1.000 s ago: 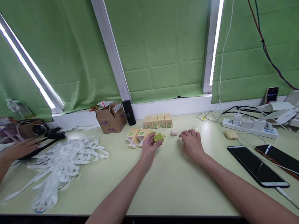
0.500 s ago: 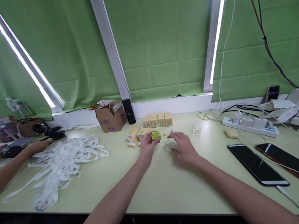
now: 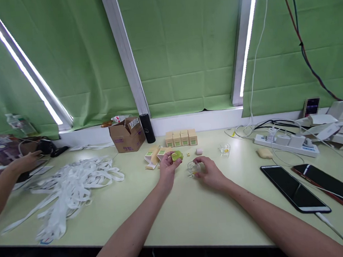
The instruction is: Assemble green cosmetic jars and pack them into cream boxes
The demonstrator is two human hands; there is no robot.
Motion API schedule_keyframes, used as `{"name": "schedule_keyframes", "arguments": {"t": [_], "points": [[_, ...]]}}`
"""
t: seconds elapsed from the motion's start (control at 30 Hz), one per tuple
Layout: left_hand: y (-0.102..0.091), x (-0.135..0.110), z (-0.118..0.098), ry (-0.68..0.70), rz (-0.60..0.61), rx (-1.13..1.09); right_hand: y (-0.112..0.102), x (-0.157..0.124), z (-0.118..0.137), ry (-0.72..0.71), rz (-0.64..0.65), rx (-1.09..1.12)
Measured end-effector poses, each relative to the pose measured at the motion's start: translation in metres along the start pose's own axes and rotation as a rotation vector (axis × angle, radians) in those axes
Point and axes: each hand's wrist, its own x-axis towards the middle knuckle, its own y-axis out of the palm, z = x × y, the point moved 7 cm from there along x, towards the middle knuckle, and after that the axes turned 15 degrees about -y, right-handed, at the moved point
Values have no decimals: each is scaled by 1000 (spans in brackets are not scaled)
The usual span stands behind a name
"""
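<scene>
My left hand [image 3: 168,169] is closed around a small round green case [image 3: 177,156], held just above the pale green table [image 3: 177,207]. My right hand [image 3: 208,171] grips a small clear plastic piece [image 3: 193,168] right beside it. Between the hands lies a tiny yellow bit [image 3: 188,154]. A small pink block [image 3: 199,151] and a second clear piece [image 3: 225,149] with a yellow bit inside lie just behind my right hand. Two opened cream-and-green cartons [image 3: 155,155] lie left of the case. A row of several small closed cartons [image 3: 181,138] stands behind.
A heap of white strips [image 3: 71,184] covers the left part of the table. A brown cardboard box [image 3: 127,136] and black cylinder [image 3: 147,128] stand at the back. Two phones [image 3: 295,190] and a power strip [image 3: 285,141] lie right. Another person's hand [image 3: 25,160] reaches at far left.
My right hand moved from the far clear piece toward the left and picked up a clear plastic piece, bringing it close to the green case. The other person's hand shifted at far left.
</scene>
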Motion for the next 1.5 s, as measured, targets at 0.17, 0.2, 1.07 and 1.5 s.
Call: {"name": "schedule_keyframes", "arguments": {"t": [0.17, 0.2, 1.07, 1.5], "points": [[0, -2, -4, 20, 10, -34, -2, -1, 33, -253, -27, 111], [0, -2, -4, 24, 12, -34, -1, -2, 39, -308, -26, 114], [-5, 2, -7, 67, -123, 110, 11, 2, 7, 215, -222, 1157], [-5, 3, -3, -16, -162, 109, 13, 1, 1, 303, -235, 1109]]}}
